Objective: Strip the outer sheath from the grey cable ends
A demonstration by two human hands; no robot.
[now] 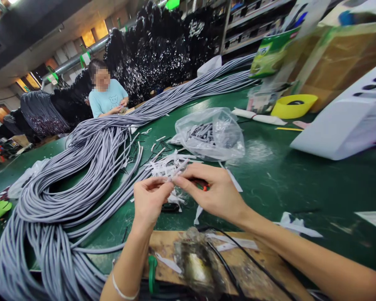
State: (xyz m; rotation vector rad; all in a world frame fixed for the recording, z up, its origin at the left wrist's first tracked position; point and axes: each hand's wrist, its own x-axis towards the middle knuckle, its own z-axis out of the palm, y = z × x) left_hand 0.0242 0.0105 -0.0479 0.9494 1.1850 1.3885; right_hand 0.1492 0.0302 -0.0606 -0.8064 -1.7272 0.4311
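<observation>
My left hand [150, 198] and my right hand [211, 188] meet above the bench, thumbs and forefingers pinched together at the tips. What they pinch is small and pale, mostly covered by the fingers; its kind cannot be made out. A red and black tool handle [204, 187] shows under my right palm; whether it is held or lying there is unclear. Just beyond the fingertips lies a heap of white paper-like strips [167, 165]. Grey cables [90, 138] run in a thick looped bundle left of my hands, some ends pointing toward the heap.
A clear plastic bag [209, 133] of short grey pieces sits behind the heap. In front, a wooden board [163, 242] carries a worn metal block [196, 267] and black cords. Right are a white plastic housing [341, 125] and yellow ring [294, 105]. Another person [108, 96] works across the bench.
</observation>
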